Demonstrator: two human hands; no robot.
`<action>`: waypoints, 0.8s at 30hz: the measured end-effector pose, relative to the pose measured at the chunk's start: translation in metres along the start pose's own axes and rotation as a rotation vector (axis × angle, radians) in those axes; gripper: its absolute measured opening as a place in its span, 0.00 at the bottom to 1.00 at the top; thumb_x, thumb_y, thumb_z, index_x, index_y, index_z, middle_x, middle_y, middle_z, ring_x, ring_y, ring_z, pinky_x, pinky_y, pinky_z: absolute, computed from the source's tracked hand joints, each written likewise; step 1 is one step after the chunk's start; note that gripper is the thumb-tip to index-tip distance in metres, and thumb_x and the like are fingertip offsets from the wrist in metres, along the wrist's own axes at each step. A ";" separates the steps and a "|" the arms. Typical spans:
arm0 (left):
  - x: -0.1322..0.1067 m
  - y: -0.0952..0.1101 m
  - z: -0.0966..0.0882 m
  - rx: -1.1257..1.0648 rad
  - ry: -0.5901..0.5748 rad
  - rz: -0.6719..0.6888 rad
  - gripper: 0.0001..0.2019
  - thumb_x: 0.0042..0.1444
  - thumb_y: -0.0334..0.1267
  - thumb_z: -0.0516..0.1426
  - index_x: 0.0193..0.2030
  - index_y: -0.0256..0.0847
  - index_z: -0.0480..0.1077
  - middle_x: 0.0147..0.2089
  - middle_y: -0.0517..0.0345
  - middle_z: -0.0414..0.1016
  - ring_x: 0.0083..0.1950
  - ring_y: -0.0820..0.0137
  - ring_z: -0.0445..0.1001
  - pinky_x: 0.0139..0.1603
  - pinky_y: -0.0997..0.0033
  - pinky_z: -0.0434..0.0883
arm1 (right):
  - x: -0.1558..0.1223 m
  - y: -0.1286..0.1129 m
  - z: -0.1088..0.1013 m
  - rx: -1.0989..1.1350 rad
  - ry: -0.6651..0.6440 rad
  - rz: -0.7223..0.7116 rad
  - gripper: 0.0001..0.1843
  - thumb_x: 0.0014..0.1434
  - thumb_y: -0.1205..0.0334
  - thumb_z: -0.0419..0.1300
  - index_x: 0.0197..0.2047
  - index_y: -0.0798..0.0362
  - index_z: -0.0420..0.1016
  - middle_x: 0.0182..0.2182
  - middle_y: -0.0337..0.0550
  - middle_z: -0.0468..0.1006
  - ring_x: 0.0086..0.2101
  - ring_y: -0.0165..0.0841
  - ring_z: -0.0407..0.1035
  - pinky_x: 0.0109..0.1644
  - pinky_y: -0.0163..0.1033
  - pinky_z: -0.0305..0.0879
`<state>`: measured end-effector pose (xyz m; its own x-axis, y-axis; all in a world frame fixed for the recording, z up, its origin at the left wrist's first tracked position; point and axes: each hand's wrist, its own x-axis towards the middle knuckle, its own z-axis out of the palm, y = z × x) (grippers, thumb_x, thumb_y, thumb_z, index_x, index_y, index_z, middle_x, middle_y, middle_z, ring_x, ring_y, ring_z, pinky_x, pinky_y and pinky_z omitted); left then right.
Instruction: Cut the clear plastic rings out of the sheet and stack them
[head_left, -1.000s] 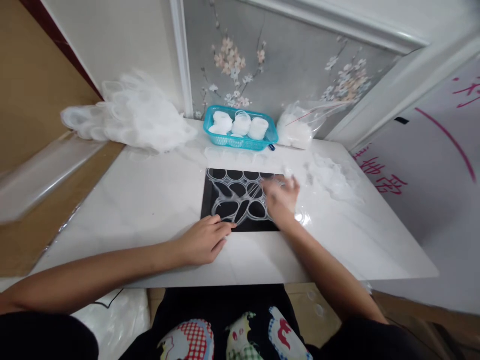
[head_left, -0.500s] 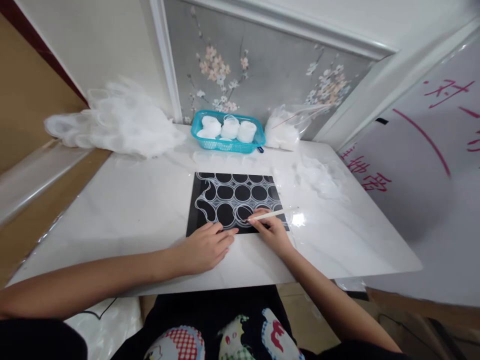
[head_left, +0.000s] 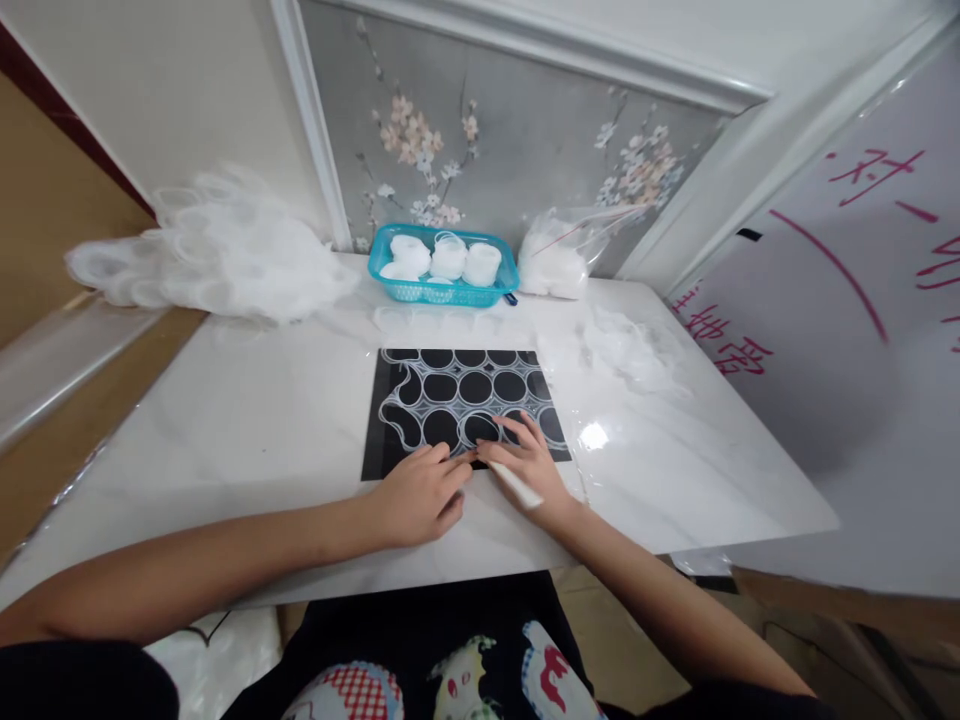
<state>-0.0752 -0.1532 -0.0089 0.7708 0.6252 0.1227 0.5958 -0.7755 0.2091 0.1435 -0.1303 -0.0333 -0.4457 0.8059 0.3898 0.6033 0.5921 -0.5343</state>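
A black rectangular board (head_left: 384, 462) lies on the white table, with rows of thin white rings (head_left: 475, 387) joined over it. Along its near edge my right hand (head_left: 536, 478) grips a slim white pen-like stick (head_left: 517, 486) between thumb and fingers; the stick slants back toward my wrist. Its tip is hidden by my fingers. The other fingers of this hand are raised and spread. My left hand (head_left: 421, 492) rests at the board's near edge, index finger stretched toward my right fingertips, the rest loosely bent. One loose ring outline (head_left: 480, 428) overlaps the nearest row.
At the back of the table (head_left: 277, 400) stands a blue basket (head_left: 442, 292) holding several white rolls. Beside it leans a clear bag (head_left: 559, 262) of white material. A heap of white netting (head_left: 225, 260) is at the back left, and thin white netting (head_left: 634, 350) at the right.
The stick has swung from pointing right to pointing back toward me. My right hand has moved down and left, close to the left fingertips. The camera view has shifted slightly.
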 end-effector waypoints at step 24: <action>0.059 0.013 0.003 0.146 -0.016 0.159 0.07 0.63 0.31 0.53 0.43 0.36 0.72 0.53 0.46 0.76 0.43 0.60 0.69 0.40 0.58 0.64 | -0.015 0.032 -0.039 0.357 0.137 0.304 0.15 0.65 0.52 0.58 0.31 0.46 0.83 0.34 0.43 0.85 0.45 0.44 0.76 0.58 0.55 0.69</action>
<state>-0.0210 -0.1264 -0.0015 0.8605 0.4934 0.1269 0.4918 -0.8695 0.0457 0.1950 -0.1236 -0.0267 -0.1786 0.9494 0.2583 0.4176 0.3108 -0.8538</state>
